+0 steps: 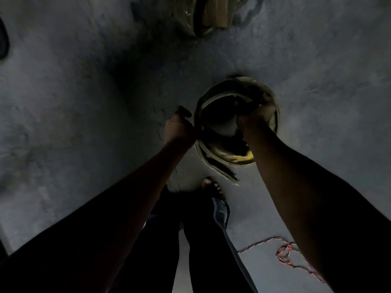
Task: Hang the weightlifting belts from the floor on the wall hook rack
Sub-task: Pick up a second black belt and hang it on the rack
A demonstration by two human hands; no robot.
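both hands grasp a coiled, worn tan-and-black leather weightlifting belt [213,98] above the dark grey concrete floor [84,102]. the left hand [179,129] has its fingers clenched on the coil's left edge; the right hand [257,116] grips its far right rim. a red-and-black cord [287,253] lies near right.

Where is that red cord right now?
In the head view the red cord lies loose on the grey floor at lower right, beside the person's right forearm, well below the coiled belt.
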